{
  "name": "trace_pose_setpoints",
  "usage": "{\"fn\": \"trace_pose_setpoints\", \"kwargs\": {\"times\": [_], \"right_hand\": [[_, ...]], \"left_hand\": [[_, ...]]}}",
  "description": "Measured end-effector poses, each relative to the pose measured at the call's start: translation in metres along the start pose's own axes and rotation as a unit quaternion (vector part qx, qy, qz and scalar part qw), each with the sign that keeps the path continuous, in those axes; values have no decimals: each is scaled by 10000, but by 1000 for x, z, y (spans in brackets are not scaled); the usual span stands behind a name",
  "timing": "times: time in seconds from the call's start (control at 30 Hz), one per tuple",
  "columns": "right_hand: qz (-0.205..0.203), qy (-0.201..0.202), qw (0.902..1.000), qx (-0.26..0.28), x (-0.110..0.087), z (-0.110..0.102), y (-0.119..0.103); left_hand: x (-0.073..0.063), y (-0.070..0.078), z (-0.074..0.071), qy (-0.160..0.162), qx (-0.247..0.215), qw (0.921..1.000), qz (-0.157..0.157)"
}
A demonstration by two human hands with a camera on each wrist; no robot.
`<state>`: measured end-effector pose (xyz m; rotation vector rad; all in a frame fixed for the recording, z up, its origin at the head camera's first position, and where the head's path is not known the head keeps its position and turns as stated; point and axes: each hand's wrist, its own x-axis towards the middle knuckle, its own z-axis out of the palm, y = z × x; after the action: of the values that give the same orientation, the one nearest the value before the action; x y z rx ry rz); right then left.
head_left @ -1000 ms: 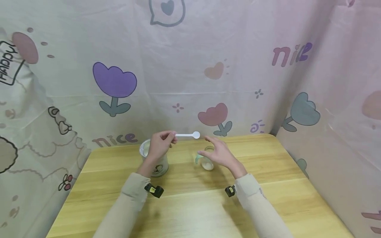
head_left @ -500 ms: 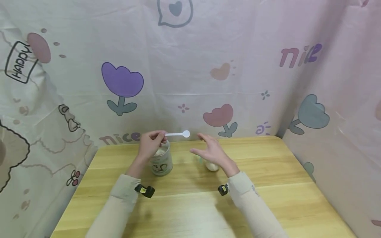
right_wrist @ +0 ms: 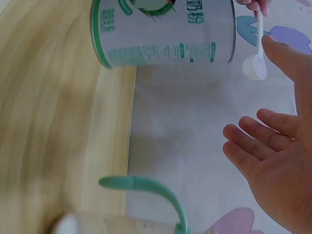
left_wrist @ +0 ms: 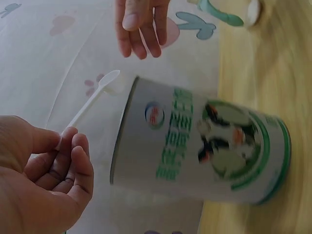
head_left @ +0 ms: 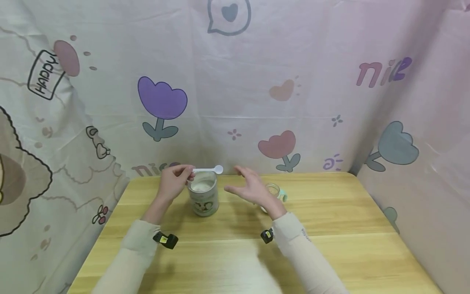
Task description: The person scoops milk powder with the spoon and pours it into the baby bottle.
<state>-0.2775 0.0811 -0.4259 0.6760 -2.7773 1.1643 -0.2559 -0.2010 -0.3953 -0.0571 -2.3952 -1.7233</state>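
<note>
My left hand [head_left: 171,183] pinches the end of a white measuring scoop's handle between thumb and fingers. The scoop [head_left: 219,169] is level, its bowl pointing right, above the back rim of an open can of milk powder [head_left: 204,203]. Pale powder shows inside the can, and a cow picture and green print mark its side in the left wrist view. To the right of the can, my right hand [head_left: 253,188] hovers with fingers spread and holds nothing. Behind that hand stands a clear cup [head_left: 273,188] with a green handle [right_wrist: 146,187], partly hidden by the hand and wrist.
The wooden table [head_left: 220,253] ends at the back against a patterned curtain [head_left: 227,81]. More of this cloth hangs on the left and right sides.
Both hands have moved left together, bringing the scoop from between can and cup to above the can. The head view has shifted a little. The left hand keeps its pinch on the scoop.
</note>
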Motion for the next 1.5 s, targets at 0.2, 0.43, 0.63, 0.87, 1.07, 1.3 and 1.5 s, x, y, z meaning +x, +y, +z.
{"fn": "trace_pose_setpoints", "kwargs": {"times": [0.2,0.43,0.63,0.87,1.07,1.3,1.5], "right_hand": [[-31,-119,9999,8,4,9,-6],[-161,-190,9995,175,7,21,-9],[-350,-252,9987,288,12,28,-14],[-476,-359,9978,289,18,40,-17],[-587,-415,9971,242,22,48,-17],[-641,-392,9968,265,25,53,-20],[-721,-412,9964,181,25,58,-23]], "left_hand": [[-4,-7,-12,66,155,9999,-6],[-7,-14,-23,168,279,9994,101],[-9,-16,-29,188,271,9994,83],[-12,-19,-31,198,538,9982,165],[-12,-18,-30,157,873,9957,275],[-14,-18,-32,84,1309,9907,363],[-16,-20,-32,168,1803,9816,611]]}}
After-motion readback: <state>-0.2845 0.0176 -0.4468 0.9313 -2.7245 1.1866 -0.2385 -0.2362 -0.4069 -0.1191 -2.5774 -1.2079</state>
